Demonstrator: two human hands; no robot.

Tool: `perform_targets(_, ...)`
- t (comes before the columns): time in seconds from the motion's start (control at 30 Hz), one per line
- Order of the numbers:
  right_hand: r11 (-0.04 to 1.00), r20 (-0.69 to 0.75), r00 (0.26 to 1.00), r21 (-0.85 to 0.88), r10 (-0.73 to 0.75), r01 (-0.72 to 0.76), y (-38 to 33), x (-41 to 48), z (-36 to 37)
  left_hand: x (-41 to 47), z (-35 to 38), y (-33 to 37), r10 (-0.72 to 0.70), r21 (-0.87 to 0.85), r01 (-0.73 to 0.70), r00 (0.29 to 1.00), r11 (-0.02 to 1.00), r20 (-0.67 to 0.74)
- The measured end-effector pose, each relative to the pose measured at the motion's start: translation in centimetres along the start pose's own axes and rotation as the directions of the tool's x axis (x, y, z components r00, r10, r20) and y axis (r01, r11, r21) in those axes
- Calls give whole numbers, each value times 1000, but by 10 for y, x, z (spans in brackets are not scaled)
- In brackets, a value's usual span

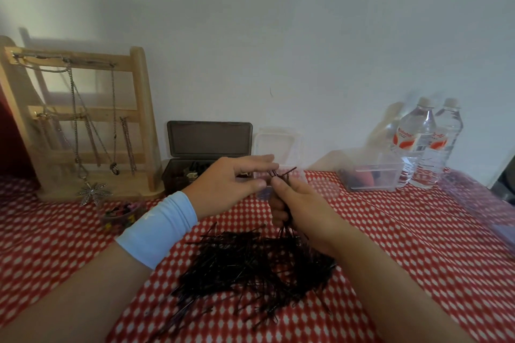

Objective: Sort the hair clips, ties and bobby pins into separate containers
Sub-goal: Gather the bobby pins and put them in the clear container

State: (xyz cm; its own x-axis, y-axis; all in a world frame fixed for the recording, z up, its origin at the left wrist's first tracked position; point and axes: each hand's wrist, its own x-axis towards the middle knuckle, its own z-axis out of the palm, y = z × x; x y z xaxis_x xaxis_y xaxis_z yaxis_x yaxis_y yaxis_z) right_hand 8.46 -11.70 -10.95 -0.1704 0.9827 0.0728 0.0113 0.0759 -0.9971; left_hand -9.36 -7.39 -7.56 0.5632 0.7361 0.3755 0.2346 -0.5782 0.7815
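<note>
A big pile of black bobby pins [250,264] lies on the red-and-white cloth in front of me. My right hand [301,209] grips a bunch of bobby pins [282,174] upright above the pile. My left hand [231,181], with a light blue wristband, pinches the top ends of that bunch between thumb and fingers. Behind the hands stand a dark open box [206,156] with clips inside and a clear open box [278,147], partly hidden. A small bowl of coloured ties [122,213] sits at the left.
A wooden jewellery stand [83,120] with hanging chains is at the back left. A clear plastic container [370,172] holding dark and red items sits at the right, with two water bottles [429,142] behind it. A white wall closes the back.
</note>
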Motion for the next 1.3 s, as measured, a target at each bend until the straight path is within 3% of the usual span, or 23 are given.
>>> perform_targets(0.13, 996, -33, 999, 80, -33, 36, -3, -1, 1, -1, 5, -2, 40, 66, -35, 997, 997, -63)
perform_targets(0.33, 960, 53, 998, 277, 37, -50, -12, -5, -3, -2, 9, 7, 75, -106, -87, 991, 991, -109)
perform_targets(0.53, 924, 73, 996, 376, 46, -70, -12, -5, -1, -1, 10, 1, 39, -73, -51, 986, 996, -161)
perform_targets(0.6, 919, 26, 997, 387, 77, -81, -16, -3, -1, -1, 12, -3, 3, -56, -12, 988, 998, -153)
perform_targets(0.77, 802, -66, 990, 594, 124, -61, -35, 21, 2, -3, 22, -7, -265, -13, 268, 960, 963, 94)
perform_targets(0.83, 823, -63, 995, 567, 83, -33, -38, 30, 5, -4, 26, -5, -326, -92, 337, 938, 937, 119)
perform_targets(0.87, 856, -59, 997, 516, 58, -19, -38, 34, 6, -4, 27, -2, -373, -231, 397, 917, 888, 142)
perform_targets(0.97, 943, -43, 999, 330, -19, 33, -37, 43, 8, -6, 26, 2, -451, -545, 508, 858, 667, 247)
perform_targets(1.1, 983, 40, 999, 184, -30, 22, -31, 51, 6, -6, 18, -8, -489, -560, 554, 826, 616, 279)
perform_targets(1.3, 910, 57, 998, 412, 24, -46, -24, 58, 8, -3, 16, -15, -502, -491, 547, 833, 678, 234)
